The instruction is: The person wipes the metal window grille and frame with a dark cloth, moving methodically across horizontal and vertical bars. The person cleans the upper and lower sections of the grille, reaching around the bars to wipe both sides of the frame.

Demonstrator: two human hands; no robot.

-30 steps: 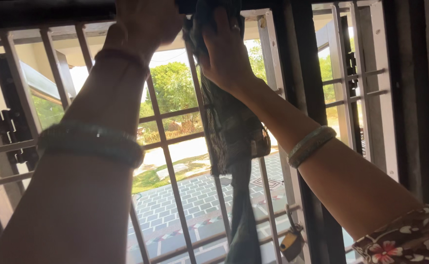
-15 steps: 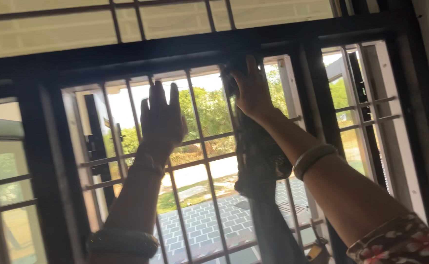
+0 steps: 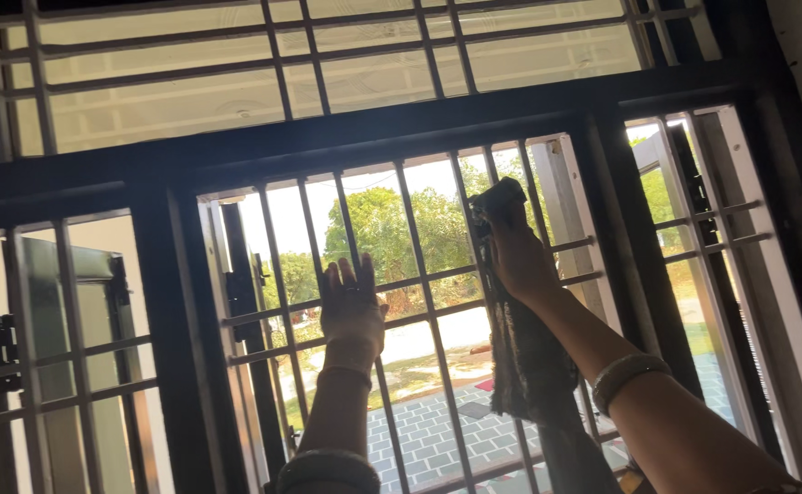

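Dark cloth (image 3: 522,361), limp along bars (image 3: 416,265)

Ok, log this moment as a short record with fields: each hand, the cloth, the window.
left hand: open, fingers spread, flat against the window grille
right hand: closed on a dark cloth, pressing it to a vertical bar
cloth: bunched at the hand, the rest hanging down along the bars
wrists: bangles on both
window: dark frame, barred panes above
outside: trees, paved yard
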